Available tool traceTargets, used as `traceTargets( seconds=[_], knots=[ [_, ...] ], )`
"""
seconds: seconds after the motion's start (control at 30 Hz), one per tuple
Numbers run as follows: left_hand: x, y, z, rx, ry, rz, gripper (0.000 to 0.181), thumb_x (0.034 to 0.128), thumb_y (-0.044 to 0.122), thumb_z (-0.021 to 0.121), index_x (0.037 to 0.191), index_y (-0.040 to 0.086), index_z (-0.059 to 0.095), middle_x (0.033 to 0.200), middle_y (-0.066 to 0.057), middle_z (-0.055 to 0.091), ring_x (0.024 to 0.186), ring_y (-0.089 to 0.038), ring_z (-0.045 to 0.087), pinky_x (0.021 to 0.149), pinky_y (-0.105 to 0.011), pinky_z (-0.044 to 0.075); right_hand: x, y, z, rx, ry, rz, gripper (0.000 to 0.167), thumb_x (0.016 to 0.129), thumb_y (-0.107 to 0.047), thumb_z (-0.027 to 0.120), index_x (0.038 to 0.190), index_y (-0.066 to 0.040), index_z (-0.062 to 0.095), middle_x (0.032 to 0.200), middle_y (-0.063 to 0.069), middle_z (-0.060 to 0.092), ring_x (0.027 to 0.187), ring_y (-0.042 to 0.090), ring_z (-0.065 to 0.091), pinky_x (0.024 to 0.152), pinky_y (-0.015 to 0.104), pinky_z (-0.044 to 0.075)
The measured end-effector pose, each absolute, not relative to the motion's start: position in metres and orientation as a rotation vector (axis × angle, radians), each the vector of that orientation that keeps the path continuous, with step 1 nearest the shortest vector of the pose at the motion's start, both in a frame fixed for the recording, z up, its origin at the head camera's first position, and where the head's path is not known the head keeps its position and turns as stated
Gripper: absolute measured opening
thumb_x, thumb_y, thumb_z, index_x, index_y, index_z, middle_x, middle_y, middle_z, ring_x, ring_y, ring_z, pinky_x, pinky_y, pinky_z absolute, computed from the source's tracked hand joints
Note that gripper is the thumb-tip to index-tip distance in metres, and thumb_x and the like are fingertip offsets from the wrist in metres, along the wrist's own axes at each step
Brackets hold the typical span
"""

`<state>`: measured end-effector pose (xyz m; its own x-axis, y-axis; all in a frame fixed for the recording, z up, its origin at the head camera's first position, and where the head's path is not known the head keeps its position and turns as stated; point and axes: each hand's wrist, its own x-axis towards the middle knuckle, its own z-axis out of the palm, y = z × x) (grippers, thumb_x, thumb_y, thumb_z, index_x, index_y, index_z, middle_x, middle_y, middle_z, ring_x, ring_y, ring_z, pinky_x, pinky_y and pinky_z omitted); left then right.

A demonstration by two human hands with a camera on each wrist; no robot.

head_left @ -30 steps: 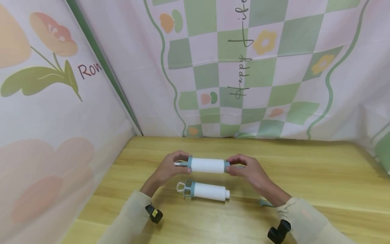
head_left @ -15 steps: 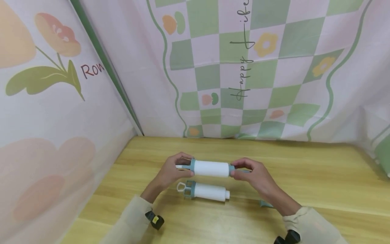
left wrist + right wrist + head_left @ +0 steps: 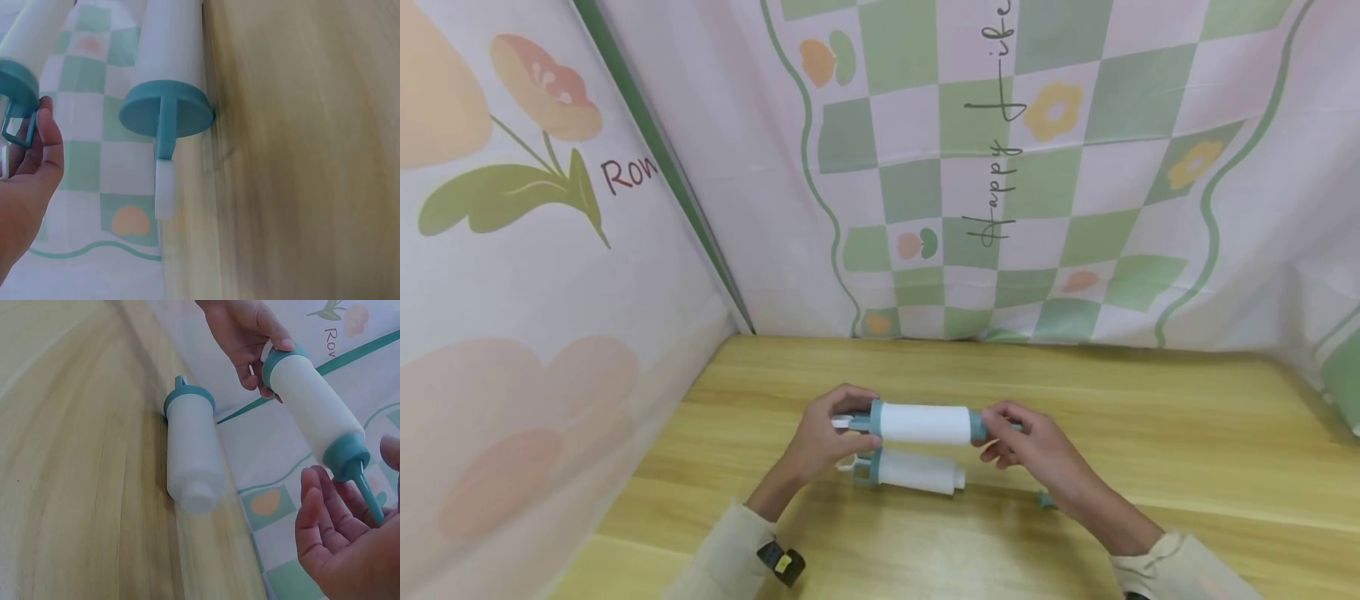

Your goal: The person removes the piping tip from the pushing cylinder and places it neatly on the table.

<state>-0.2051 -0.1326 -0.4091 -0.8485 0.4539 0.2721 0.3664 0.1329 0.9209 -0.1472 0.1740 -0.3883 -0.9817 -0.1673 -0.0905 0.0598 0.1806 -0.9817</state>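
Observation:
My left hand [image 3: 820, 437] holds a large white syringe [image 3: 925, 423] by its teal collar, thumb and fingers on opposite sides. It lies level above the table, finger loops and white pull ring to the left. On its right end is a teal nozzle cap [image 3: 347, 456] with a slim spout. My right hand [image 3: 356, 556] is loosely cupped around the spout; in the right wrist view thumb and fingers stand apart from the cap. A second white syringe [image 3: 917, 472] lies on the table just below, its short outlet [image 3: 199, 499] bare. The held syringe partly hides its handle.
A small teal piece [image 3: 1047, 500], partly hidden by the right forearm, lies on the wooden table [image 3: 1225, 450]. A patterned curtain [image 3: 977, 317] hangs along the back edge, and another cloth [image 3: 647, 308] on the left.
Both hands and the held syringe have shifted slightly right and nearer, now overlapping the lying syringe. My right hand has loosened from its pinch on the nozzle cap and turned.

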Motion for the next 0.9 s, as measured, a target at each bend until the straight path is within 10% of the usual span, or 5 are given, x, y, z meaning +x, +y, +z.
traceTargets(
  seconds=[0.9],
  knots=[
    [-0.209,-0.119,-0.416,0.85,2.311,1.765,0.043,0.0824,0.014,0.08,0.121,0.01,0.061,0.116,-0.006,0.068,0.106,-0.025,0.063,0.08,-0.042,0.056,-0.14,0.173,-0.398,-0.065,2.279,-2.052,0.032,0.103,-0.025,0.059,0.112,0.006,0.06,0.088,0.014,0.064,0.077,0.025,0.061,0.07,0.034,0.054]
  ],
)
